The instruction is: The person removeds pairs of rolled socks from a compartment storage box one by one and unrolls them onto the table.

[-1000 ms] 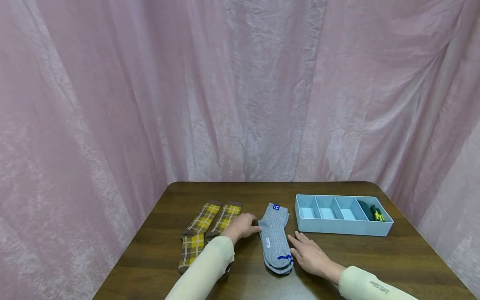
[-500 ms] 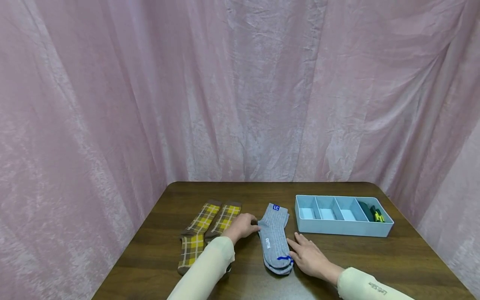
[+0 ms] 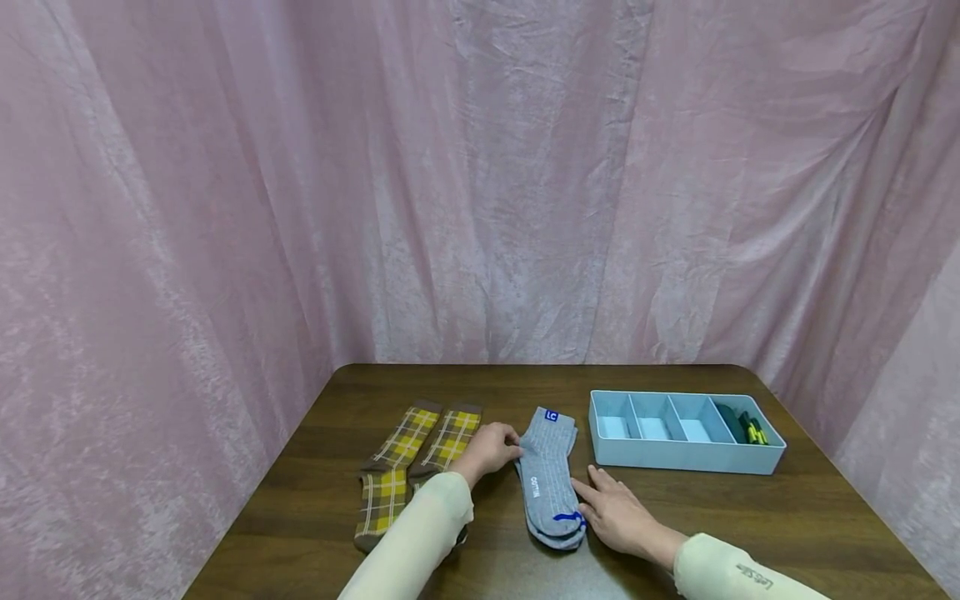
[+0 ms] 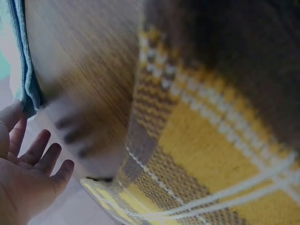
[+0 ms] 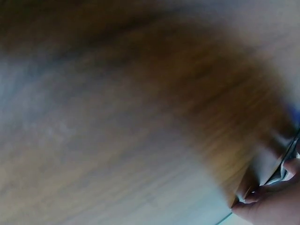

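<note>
A pair of grey ankle socks (image 3: 551, 479) lies stacked on the table, cuffs to the back, with blue marks at cuff and toe. At their left edge, my left hand (image 3: 486, 454) pinches the cloth between thumb and index finger. The left wrist view shows the pinched sock edge (image 4: 29, 96) at the fingertips, the other fingers of the left hand (image 4: 30, 173) spread loosely. Beside the toe end, my right hand (image 3: 618, 512) rests with fingers extended, its thumb side right at the socks' right edge. The right wrist view shows only part of the right hand (image 5: 276, 201).
Brown and yellow plaid socks (image 3: 405, 437) lie on the left of the wooden table (image 3: 525, 379), partly behind my left sleeve. A light blue divided box (image 3: 690, 457) stands at the back right, dark green and yellow-striped items (image 3: 752, 427) in its right compartment. Pink curtains (image 3: 480, 183) hang behind.
My left thumb and fingertips have drawn together on the edge of the grey socks. The right hand has edged slightly left against the socks. The socks lie nearly as before.
</note>
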The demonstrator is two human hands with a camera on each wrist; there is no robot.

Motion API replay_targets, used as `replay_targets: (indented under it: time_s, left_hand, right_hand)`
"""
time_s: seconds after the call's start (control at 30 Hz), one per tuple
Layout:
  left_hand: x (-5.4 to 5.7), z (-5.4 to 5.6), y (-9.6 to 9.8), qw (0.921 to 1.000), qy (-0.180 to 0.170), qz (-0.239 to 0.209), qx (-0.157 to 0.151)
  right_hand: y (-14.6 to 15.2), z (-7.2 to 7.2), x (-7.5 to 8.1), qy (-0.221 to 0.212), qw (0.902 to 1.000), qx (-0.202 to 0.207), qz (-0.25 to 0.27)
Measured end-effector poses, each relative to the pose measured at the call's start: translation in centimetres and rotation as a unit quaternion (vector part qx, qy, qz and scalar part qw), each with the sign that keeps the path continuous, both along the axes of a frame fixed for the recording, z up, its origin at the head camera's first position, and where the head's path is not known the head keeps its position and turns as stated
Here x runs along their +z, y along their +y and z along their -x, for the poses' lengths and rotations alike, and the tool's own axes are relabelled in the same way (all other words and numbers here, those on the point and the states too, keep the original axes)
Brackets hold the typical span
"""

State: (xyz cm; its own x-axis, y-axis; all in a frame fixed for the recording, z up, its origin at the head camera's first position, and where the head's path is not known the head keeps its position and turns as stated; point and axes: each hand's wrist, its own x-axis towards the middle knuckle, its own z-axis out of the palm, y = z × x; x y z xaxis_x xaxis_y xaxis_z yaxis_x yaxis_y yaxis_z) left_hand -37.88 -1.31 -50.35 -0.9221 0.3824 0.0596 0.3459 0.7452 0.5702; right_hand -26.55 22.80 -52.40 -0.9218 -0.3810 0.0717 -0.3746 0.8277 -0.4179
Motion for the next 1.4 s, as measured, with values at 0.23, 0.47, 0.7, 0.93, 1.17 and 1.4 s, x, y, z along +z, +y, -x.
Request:
replay_targets:
  time_s: [0.23,0.47,0.7,0.93,1.17,1.4]
  left_hand:
    - [-0.2,0.2,0.0,0.9997,0.022,0.007,-0.004]
    - [-0.5,0.4,-0.3,0.9987,0.049,0.01,-0.012]
    - [-0.2,0.3,-0.8,0.9995,0.031,-0.004,-0.008]
    - [0.4,0.2,-1.8,0.9999,0.008,-0.007,0.006]
    - [0.8,0.2,-3.2,0.9999,-0.003,-0.004,0.011]
    - [1.1,0.1,-4.8,0.9993,-0.033,-0.006,0.019]
  right_hand:
    - [0.1,0.1,0.1,0.006,0.9999,0.007,-0.011]
    - [0.1,0.0,0.1,0.011,0.9994,0.016,-0.027]
    - [0.1,0.1,0.0,-0.003,0.9994,0.011,-0.034]
    - [0.2,0.2,-0.1,-0.001,0.9994,0.011,-0.033]
    - [0.3,0.2,0.0,-0.008,0.9995,0.009,-0.028]
    - [0.3,0.2,0.1,-0.009,0.9995,0.011,-0.026]
